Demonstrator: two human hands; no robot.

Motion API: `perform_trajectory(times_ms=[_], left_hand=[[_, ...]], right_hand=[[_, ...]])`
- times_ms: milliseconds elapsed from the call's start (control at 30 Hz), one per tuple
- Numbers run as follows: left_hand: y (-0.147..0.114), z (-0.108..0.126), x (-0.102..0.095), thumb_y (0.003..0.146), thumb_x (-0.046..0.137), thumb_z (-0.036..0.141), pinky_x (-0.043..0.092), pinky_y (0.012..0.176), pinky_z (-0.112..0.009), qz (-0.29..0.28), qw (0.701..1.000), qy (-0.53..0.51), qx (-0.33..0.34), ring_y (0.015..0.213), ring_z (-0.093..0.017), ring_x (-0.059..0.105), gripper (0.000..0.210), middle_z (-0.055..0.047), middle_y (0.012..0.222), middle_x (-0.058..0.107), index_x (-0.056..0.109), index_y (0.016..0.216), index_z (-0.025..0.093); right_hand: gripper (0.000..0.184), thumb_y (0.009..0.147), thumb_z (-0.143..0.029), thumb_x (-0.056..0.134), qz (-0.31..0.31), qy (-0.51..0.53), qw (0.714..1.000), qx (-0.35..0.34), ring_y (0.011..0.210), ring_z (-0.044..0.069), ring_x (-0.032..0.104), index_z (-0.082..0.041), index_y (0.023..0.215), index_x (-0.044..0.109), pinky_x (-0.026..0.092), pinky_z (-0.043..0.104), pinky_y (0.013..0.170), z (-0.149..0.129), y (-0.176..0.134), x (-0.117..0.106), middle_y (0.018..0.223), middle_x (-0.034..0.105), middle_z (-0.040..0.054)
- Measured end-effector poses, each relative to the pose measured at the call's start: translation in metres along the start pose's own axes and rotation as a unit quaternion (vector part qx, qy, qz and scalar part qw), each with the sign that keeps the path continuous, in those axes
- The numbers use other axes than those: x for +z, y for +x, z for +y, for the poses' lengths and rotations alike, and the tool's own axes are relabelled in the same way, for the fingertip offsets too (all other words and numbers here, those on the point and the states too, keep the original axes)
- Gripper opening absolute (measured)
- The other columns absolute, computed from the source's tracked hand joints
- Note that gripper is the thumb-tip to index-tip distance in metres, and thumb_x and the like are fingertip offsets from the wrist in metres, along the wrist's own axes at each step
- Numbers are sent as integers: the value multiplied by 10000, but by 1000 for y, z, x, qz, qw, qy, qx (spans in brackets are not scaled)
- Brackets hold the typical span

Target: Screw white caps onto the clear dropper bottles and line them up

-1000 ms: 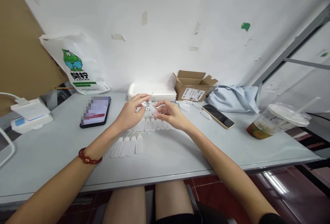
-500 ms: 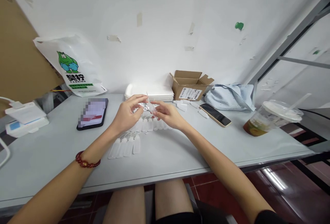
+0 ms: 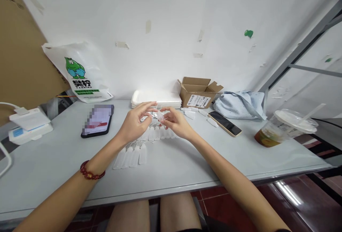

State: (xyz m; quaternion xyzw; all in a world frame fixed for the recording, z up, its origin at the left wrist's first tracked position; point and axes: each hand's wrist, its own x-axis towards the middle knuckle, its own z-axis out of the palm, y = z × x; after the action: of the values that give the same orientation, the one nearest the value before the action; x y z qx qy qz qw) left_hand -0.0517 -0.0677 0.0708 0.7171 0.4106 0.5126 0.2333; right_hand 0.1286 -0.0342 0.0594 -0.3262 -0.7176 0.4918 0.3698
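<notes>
Both hands meet above the middle of the table. A small translucent plastic tag (image 3: pixel 160 116) is pinched between the thumb and fingers of my right hand (image 3: pixel 176 121). At its left side, my left hand (image 3: pixel 136 120) has its fingers curled towards the tag's upper end; whatever they grip there is too small to make out. Under the hands lies a row of similar tags (image 3: pixel 157 133) with thin white loops, partly hidden by my fingers. Nearer the front edge is a second group of tags (image 3: pixel 134 155), side by side with their loops pointing away from me.
Behind the hands sit a stack of white trays (image 3: pixel 157 98) and an open cardboard box (image 3: pixel 199 95). Loose tags (image 3: pixel 190 114) lie near a phone (image 3: pixel 224 123). Another phone (image 3: pixel 97 121) and a white bag (image 3: pixel 85 72) are leftward. A drink cup (image 3: pixel 283 127) stands rightward.
The view has tilted slightly, so everything sits a little lower. In my right hand the tag is turned more upright, and the white loop that stuck up by my left fingers shows less.
</notes>
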Motion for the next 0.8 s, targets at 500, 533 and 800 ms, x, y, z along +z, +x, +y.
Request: perform_trajectory(times_ms=[500, 533, 800], left_hand=[[-9, -8, 6, 832, 440, 122, 564, 761, -303, -15, 961, 213, 174, 1003, -221, 665, 495, -101, 1261, 588, 435, 1324, 180], [-10, -7, 6, 831, 446, 132, 567, 722, -293, -17, 961, 219, 170, 985, -222, 671, 501, -92, 1252, 600, 431, 1328, 188], [-4, -4, 4, 846, 525, 217, 512, 844, -357, 40, 955, 239, 168, 976, -215, 630, 287, -84, 1067, 653, 580, 1125, 181]], right_hand=[[366, 755, -257, 626, 35, 80, 996, 21, 697, 164, 657, -168, 1092, 516, 496, 270, 576, -4, 0, 5, 785, 631, 20], [366, 747, -263, 640, 47, 94, 994, 22, 705, 168, 662, -173, 1080, 520, 499, 271, 579, -4, 0, 4, 785, 637, 18], [353, 701, -282, 692, 67, 138, 988, 34, 691, 164, 658, -187, 999, 530, 513, 282, 589, -5, 2, 3, 761, 641, 2]])
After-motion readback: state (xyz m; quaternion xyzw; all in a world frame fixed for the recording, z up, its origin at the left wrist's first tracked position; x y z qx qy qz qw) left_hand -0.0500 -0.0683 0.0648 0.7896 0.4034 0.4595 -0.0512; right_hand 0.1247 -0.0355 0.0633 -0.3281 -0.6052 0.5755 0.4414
